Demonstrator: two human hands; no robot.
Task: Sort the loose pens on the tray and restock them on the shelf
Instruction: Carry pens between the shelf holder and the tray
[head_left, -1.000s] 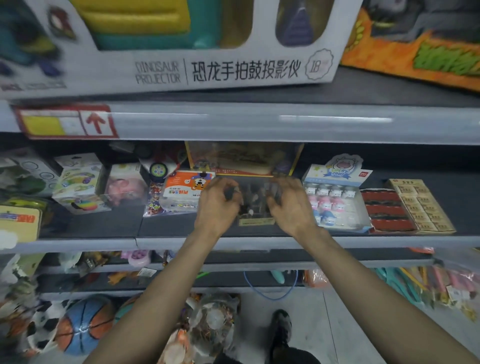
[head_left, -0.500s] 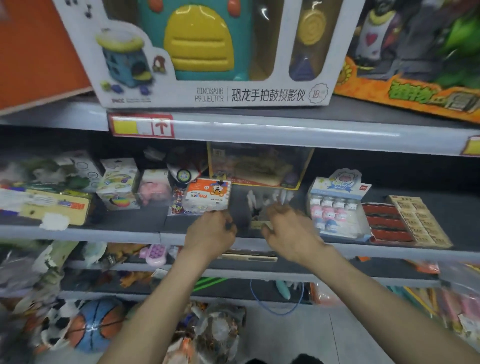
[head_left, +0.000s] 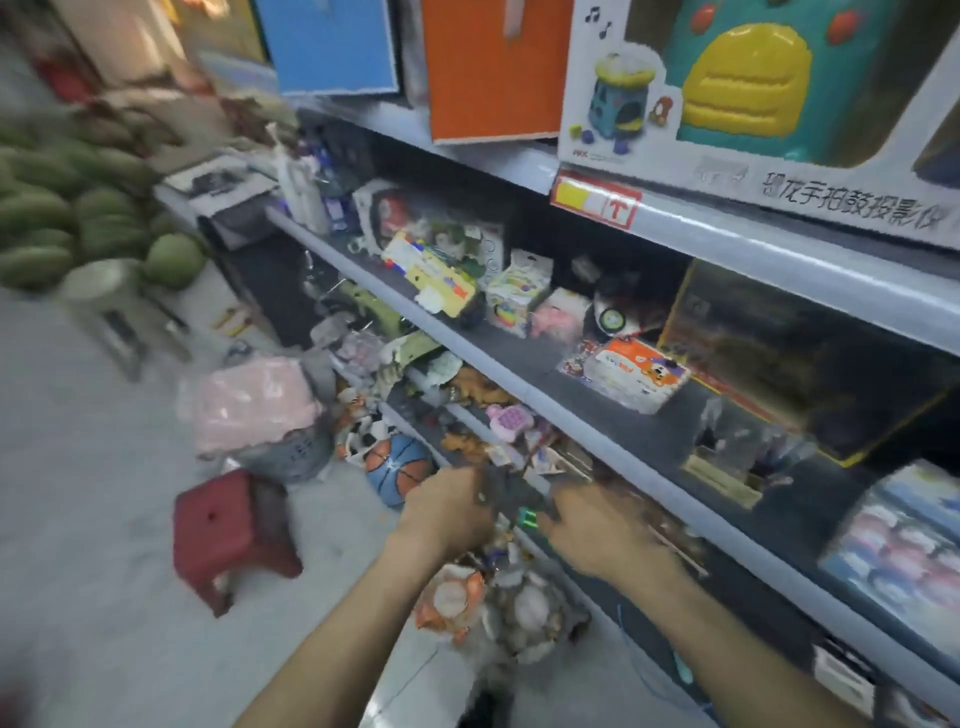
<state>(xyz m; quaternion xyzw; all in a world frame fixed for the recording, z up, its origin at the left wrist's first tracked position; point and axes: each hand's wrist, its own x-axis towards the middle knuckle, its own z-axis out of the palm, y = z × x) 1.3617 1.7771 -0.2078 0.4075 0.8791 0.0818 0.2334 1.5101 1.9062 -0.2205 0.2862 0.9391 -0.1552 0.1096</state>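
Two hands meet just below the shelf (head_left: 597, 435) edge: the left hand (head_left: 447, 514) seems curled round a dark bundle (head_left: 501, 488) (pens, perhaps; too blurred to say), while how the right hand (head_left: 587, 530) grips cannot be told. Restocking looks unfinished, and no tray shows.

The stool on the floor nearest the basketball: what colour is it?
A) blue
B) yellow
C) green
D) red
D: the stool standing on the floor just left of the basketball is plainly dark red.
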